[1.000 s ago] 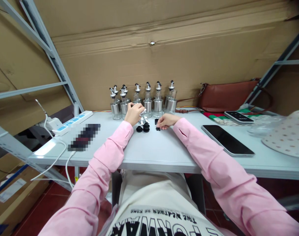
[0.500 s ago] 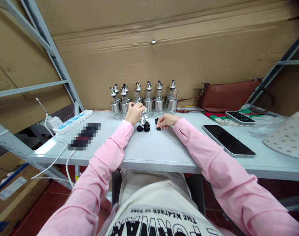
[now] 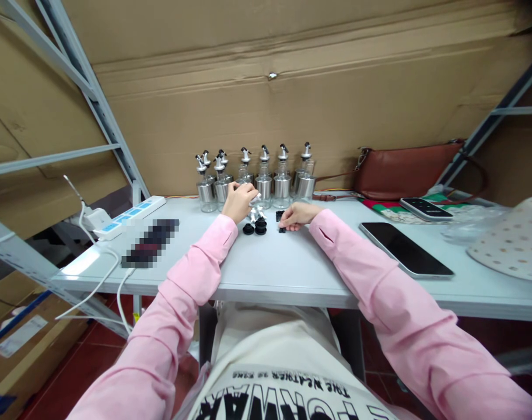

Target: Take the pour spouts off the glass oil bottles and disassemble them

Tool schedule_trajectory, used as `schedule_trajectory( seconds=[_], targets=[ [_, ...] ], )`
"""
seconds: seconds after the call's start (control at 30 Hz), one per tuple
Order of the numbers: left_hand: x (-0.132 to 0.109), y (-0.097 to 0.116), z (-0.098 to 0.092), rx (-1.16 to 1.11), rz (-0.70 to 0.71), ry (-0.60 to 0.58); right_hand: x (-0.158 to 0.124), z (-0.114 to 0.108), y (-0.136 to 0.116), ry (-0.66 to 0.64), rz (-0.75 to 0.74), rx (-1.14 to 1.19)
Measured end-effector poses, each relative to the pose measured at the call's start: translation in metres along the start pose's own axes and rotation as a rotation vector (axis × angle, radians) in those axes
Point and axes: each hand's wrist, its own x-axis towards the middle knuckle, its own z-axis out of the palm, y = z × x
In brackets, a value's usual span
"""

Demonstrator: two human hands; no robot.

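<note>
My left hand [image 3: 238, 202] is curled around a small silver pourer spout [image 3: 254, 200], held just above the grey table [image 3: 275, 262]. My right hand [image 3: 296, 214] rests on the table with its fingertips pinched on a small black piece [image 3: 282, 221]. Between the hands lie black round caps [image 3: 255, 227] and a loose silver spout part [image 3: 252, 214]. Behind them stands a row of several glass and steel oil bottles [image 3: 263, 185] with pourer tops.
A black phone [image 3: 406, 249] lies face up at the right, with another dark device [image 3: 427, 209] beyond it. A brown bag [image 3: 403, 170] leans on the cardboard wall. A white power strip [image 3: 128, 217] with cables, and a blurred dark item [image 3: 150, 242], lie left. A spotted cloth [image 3: 508, 242] is far right.
My right hand's fingers have closed a little on the small black piece. The left hand has stayed in place with the spout.
</note>
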Motion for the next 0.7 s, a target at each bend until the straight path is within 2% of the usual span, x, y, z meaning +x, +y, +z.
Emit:
schedule_trajectory(
  seconds=[0.27,0.5,0.7],
  targets=[
    [0.0003,-0.0003,0.0008,0.009,0.006,0.007,-0.0025,0.0011,-0.0012,-0.027,0.02,-0.002],
    [-0.0001,0.0,0.0006,-0.005,-0.005,-0.004,-0.0048,0.0014,-0.0021,-0.048,0.017,-0.101],
    [-0.0004,0.0008,0.0,-0.01,-0.003,-0.005,-0.0014,0.0022,0.0018,-0.094,0.079,0.006]
  ],
)
